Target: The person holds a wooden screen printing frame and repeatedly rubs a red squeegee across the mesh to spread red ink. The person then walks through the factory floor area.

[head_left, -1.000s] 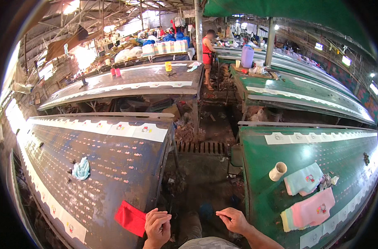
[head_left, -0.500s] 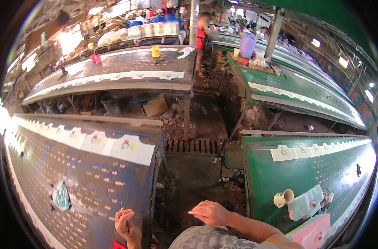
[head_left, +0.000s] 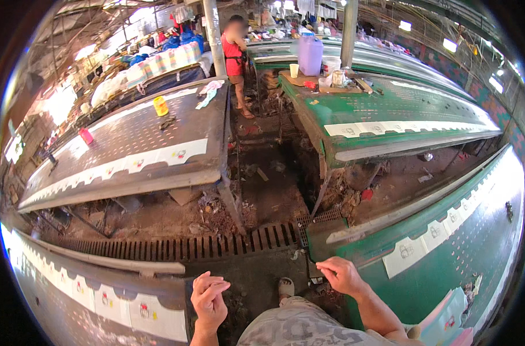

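My left hand (head_left: 209,297) is held up in front of me with its fingers loosely curled together, and nothing shows in it. Beside it, to the left, runs a dark printing table (head_left: 170,284) with a row of white printed fabric pieces (head_left: 141,311). My right hand (head_left: 340,275) is bent at the wrist, fingers pressed together and pointing left, also without a visible object. It hovers near the corner of a green printing table (head_left: 372,288), touching nothing I can see. More printed white pieces (head_left: 432,232) lie along that table, and folded pale cloths (head_left: 450,314) sit at its near part.
A slotted floor grate (head_left: 239,245) crosses the walkway ahead. Beyond it stand another dark table (head_left: 124,135) with a yellow container (head_left: 160,106), and another green table (head_left: 308,104) with a purple jug (head_left: 310,56). A person in red (head_left: 235,57) stands in the far aisle near a post (head_left: 213,37).
I have moved forward along the walkway, so the near tables slide back and the grate comes closer. Both hands are raised further into view, the right one shifted right. My foot now shows.
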Demonstrator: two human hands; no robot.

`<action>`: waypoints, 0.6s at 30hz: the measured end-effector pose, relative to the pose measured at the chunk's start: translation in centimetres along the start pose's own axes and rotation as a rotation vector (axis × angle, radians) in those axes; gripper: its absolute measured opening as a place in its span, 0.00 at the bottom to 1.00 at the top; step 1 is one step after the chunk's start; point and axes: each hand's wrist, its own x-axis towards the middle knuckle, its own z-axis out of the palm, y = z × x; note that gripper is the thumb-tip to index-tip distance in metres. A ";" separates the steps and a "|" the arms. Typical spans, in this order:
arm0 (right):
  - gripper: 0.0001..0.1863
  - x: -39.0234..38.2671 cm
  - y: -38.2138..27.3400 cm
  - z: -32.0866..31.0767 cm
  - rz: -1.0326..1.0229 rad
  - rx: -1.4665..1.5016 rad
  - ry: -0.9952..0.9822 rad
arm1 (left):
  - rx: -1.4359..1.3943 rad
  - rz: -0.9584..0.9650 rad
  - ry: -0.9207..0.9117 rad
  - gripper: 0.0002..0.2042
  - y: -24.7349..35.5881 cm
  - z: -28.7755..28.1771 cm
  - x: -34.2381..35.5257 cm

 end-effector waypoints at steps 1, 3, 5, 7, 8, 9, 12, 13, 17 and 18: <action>0.10 2.7 1.2 -1.0 -0.007 -0.020 0.012 | -0.001 0.017 -0.028 0.12 -1.0 1.4 2.3; 0.11 7.1 3.7 -2.7 -0.042 -0.079 0.018 | 0.001 0.057 -0.097 0.13 -2.4 4.2 7.4; 0.11 11.9 6.0 -4.9 -0.064 -0.148 0.022 | -0.007 0.077 -0.101 0.12 -3.7 7.5 12.9; 0.12 16.9 7.2 -6.6 -0.111 -0.156 0.055 | -0.030 0.076 -0.106 0.12 -5.8 10.8 17.4; 0.12 19.5 7.8 -7.0 -0.132 -0.164 0.077 | -0.031 0.080 -0.114 0.11 -7.1 12.1 19.2; 0.12 22.4 8.6 -7.0 -0.150 -0.161 0.070 | -0.012 0.068 -0.113 0.11 -8.9 13.3 20.7; 0.13 30.0 12.0 -6.8 -0.194 -0.136 0.088 | 0.035 0.049 -0.137 0.09 -14.2 17.6 25.4; 0.13 32.5 13.1 -6.8 -0.209 -0.125 0.094 | 0.039 0.039 -0.178 0.09 -15.8 19.0 27.5; 0.14 43.4 18.1 -5.9 -0.306 -0.145 0.064 | 0.070 0.085 -0.145 0.09 -23.8 24.1 35.7; 0.14 46.2 19.2 -6.0 -0.308 -0.159 0.044 | 0.049 0.100 -0.096 0.07 -25.5 25.3 38.0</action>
